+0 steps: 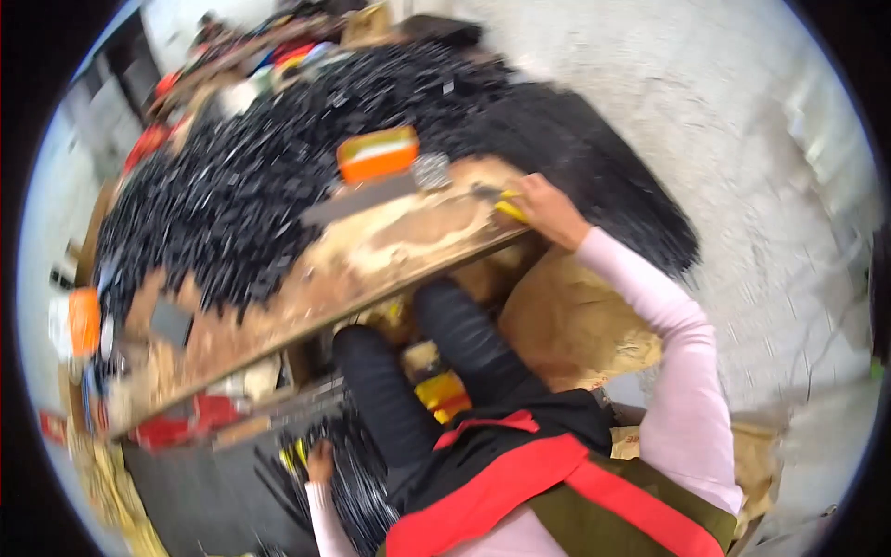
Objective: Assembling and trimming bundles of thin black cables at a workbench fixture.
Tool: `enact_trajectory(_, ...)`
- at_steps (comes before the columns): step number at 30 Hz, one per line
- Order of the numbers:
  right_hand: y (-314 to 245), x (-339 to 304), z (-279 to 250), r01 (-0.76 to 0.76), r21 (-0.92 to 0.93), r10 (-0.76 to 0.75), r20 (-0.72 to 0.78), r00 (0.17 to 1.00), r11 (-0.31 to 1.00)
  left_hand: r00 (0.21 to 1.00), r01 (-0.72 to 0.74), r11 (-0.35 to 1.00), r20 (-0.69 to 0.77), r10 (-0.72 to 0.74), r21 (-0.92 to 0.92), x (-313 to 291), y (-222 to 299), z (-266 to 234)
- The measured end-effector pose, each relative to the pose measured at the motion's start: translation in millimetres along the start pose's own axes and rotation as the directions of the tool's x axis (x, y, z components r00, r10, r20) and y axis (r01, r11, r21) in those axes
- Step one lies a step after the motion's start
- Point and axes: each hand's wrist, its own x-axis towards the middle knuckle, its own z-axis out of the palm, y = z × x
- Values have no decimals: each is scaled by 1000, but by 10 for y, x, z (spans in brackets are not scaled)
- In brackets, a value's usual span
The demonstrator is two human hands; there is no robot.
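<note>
My right hand (549,212) is closed on yellow-handled pliers (510,207) at the right end of the worktable (371,265). Their dark jaws point left over the wood and look blurred. Low on the left, beside my thigh, my left hand (319,461) appears closed at a bundle of long black strips (357,483); blur hides its exact grip. A small yellow thing (295,455) shows just left of those fingers. A big heap of short black pieces (251,176) covers the back and left of the tabletop.
An orange box with white contents (378,155) stands beside a clear container (432,172) and a flat grey bar (360,200). Longer black strips (585,158) spread at the right. Brown paper (580,320) lies below the table edge. A grey block (171,322) rests at left.
</note>
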Motion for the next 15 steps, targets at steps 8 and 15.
enact_trajectory(8,932,-231,-703,-170,-567,76,-186,980,806,769,-597,762,-92,633,251,-395,3462,-464)
enact_trajectory(15,1250,-181,-461,-169,-703,197,-42,980,691,610,-786,605,-2,792,124,-957,4528,-141)
